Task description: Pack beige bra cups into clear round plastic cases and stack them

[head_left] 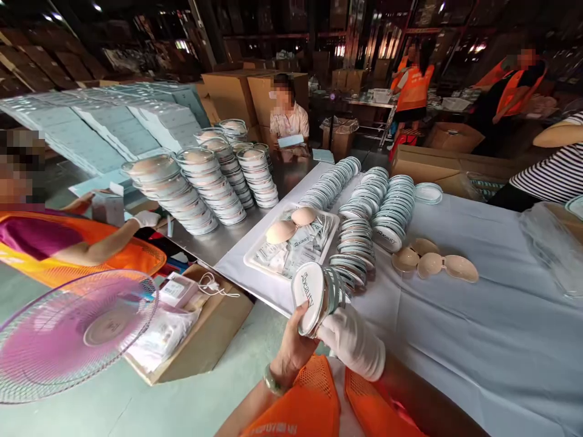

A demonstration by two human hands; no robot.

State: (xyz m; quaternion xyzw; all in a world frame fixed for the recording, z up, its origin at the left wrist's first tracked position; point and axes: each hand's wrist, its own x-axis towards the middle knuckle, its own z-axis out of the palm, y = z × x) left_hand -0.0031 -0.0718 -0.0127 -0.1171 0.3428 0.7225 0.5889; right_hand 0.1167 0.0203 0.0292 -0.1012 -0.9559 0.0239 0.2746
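1. Starting from the left edge: a pink fan (73, 331) sits low by the floor, with an open cardboard box (200, 340) of packets next to it. A co-worker in an orange vest reaches over the steel bench there, nowhere near the hands I'm watching.
2. Left hand (294, 349) is bare, wearing a wristband, and it's curled around a small stack of round compact cases (314, 297), thumb on the near face. So not loose, it's gripping.
3. That stack is held on edge, the white printed lid facing left toward the fan, with the long axis of the stack running left to right, straight from one hand to the other.
4. Right hand (353, 340) has a white glove on and is pressed against the right end of the same stack, fingers wrapped over it. Both hands are basically touching it, neither is nearer.
5. Just beyond the hands: a white tray (255, 258) with sachets and two beige sponge puffs.
6. Right of that, rows of more cases (387, 209) lean on the white tablecloth (478, 340), and a few loose puffs (432, 264) lie well apart from the hands.
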